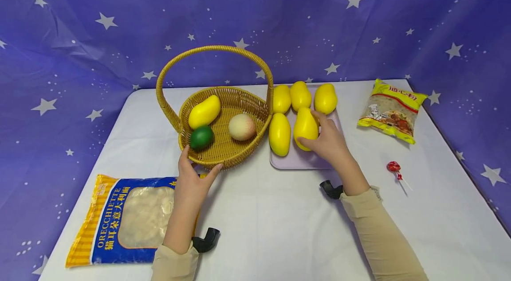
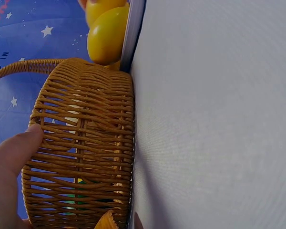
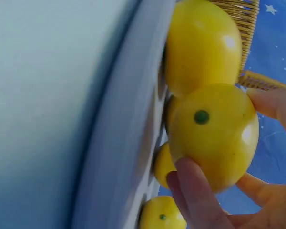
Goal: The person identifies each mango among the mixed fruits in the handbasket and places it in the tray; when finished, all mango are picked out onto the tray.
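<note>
My right hand (image 1: pixel 330 139) grips a yellow mango (image 1: pixel 305 128) between thumb and fingers, over the lilac tray (image 1: pixel 295 164). In the right wrist view the held mango (image 3: pixel 217 138) shows a green stem spot, with another mango (image 3: pixel 202 47) beside it. Several more mangoes (image 1: pixel 280 134) lie on the tray. My left hand (image 1: pixel 193 183) touches the near rim of a wicker basket (image 1: pixel 227 159), fingers spread; the left wrist view shows its thumb (image 2: pixel 19 148) against the rim. Inside the basket lie a yellow mango (image 1: pixel 205 111), a dark green fruit (image 1: pixel 202 138) and a peach (image 1: pixel 241 127).
A blue and orange pasta bag (image 1: pixel 139 219) lies at the front left, partly under my left forearm. A yellow-edged food packet (image 1: pixel 393 110) stands at the back right, with a red lollipop (image 1: pixel 394 167) nearer me. The basket's tall handle (image 1: pixel 215 48) arches upward.
</note>
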